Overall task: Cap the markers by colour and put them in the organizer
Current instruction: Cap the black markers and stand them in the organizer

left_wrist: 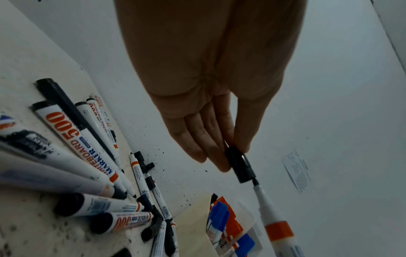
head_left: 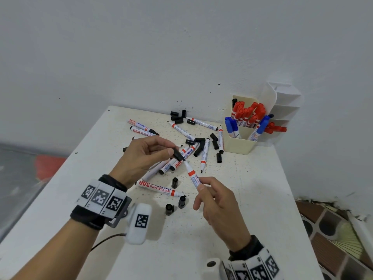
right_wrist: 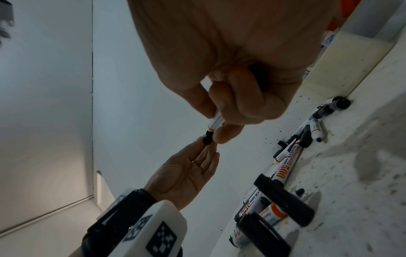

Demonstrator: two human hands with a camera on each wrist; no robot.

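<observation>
Head view. Left hand [head_left: 149, 156] pinching a black cap [head_left: 178, 155] between thumb and fingertips, raised above the tabletop [head_left: 252, 199]. Right hand [head_left: 218, 201] curled round the barrel of an uncapped black whiteboard marker [head_left: 190, 173], tip aimed up and left at the mouth of the cap. Cap and tip nearly meeting, apparently not yet seated. Cream organizer [head_left: 240, 145] at the far right corner, already holding red-capped and blue-capped markers; loose black caps [head_left: 177, 117] and open markers scattered between it and the hands. Likely risks: nib striking the rim of the cap off-centre and smearing ink on fingers; cap pushed on only partway and dropping off later in the organizer.

Left wrist view. Cap [left_wrist: 240, 167] gripped at its closed end by thumb and forefinger, other fingers [left_wrist: 197, 139] straight alongside. Nib [left_wrist: 255, 182] just at the open mouth, barrel slanting away down and right. Grip shallow, so a slip under pushing force plausible.

Right wrist view. Barrel [right_wrist: 62, 121] clamped in curled fingers, thumb [right_wrist: 226, 135] close to the nib end. Cap [right_wrist: 53, 139] directly beyond, touching left fingertips. Thumb near enough to be pinched or inked during closing.
</observation>
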